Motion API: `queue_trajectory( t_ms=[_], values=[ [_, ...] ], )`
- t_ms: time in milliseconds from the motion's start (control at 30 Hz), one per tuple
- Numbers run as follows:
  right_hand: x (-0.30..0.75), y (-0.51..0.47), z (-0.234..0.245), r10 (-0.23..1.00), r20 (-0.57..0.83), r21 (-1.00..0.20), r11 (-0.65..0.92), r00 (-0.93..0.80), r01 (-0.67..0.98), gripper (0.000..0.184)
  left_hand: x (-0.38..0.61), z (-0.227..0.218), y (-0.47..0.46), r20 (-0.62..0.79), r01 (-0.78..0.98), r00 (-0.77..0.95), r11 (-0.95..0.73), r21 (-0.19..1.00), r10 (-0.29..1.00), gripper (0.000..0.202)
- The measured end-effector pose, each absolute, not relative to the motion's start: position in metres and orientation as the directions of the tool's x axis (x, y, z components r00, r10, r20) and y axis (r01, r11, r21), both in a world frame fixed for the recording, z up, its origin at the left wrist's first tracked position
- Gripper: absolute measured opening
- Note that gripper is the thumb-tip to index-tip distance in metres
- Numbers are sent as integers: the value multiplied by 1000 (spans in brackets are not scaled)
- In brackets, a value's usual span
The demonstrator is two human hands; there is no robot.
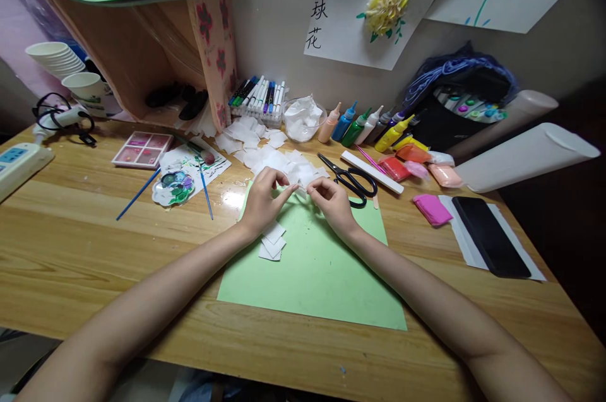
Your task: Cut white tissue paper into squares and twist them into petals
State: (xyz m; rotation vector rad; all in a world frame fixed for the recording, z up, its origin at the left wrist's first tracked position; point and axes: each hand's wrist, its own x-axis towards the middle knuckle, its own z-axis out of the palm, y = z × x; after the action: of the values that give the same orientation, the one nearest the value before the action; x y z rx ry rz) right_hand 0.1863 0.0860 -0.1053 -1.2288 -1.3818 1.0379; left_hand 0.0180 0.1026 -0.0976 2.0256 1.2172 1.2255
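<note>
Above the far part of a green sheet of paper point(322, 269), both hands pinch a small piece of white tissue paper point(302, 189) between them. My left hand point(265, 199) has thumb and forefinger closed at its left side. Fingertips of my right hand point(334, 200) are closed at its right side. A few white paper squares point(273, 243) lie overlapped on the green sheet, below my left hand. Just behind the hands spreads a heap of white tissue pieces point(265, 157). Black scissors point(355, 180) rest to the right, close to my right hand.
At left lie a paint palette point(174, 189), brushes point(138, 194) and a power strip point(21, 165). Markers point(260, 96), a clear bowl point(303, 118) and paint bottles point(353, 130) line the back. Clay packets point(395, 168) and a phone point(490, 235) are at right.
</note>
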Motion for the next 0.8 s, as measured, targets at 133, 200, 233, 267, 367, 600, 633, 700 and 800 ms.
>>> queue_trajectory(
  t_ms=[133,200,233,267,367,600,633,700,800],
  values=[
    [184,82,-100,966,260,-931,254,-14,262,15,19,-95,99,335,405,397,-491,772,854,32],
    [183,79,-98,953,295,-899,303,-72,315,14,20,-95,98,309,393,468,-507,767,828,32],
    [183,77,-97,948,303,-889,316,-93,332,13,20,-95,98,306,390,481,-513,765,821,32],
    [182,76,-97,946,308,-882,325,-104,342,13,20,-95,98,303,387,488,-515,765,818,31],
    [182,76,-98,940,332,-870,336,-74,360,12,19,-96,100,296,372,488,-503,780,821,29],
    [186,84,-105,963,254,-943,226,91,243,13,18,-95,100,294,374,433,-466,802,852,29],
    [187,85,-106,968,226,-954,198,106,226,14,19,-95,100,298,381,422,-466,799,856,29],
    [187,87,-107,976,177,-968,150,123,203,16,19,-94,99,307,388,409,-468,794,860,29],
    [188,88,-107,979,150,-975,123,140,185,18,19,-93,99,310,397,398,-467,791,864,28]
  ],
)
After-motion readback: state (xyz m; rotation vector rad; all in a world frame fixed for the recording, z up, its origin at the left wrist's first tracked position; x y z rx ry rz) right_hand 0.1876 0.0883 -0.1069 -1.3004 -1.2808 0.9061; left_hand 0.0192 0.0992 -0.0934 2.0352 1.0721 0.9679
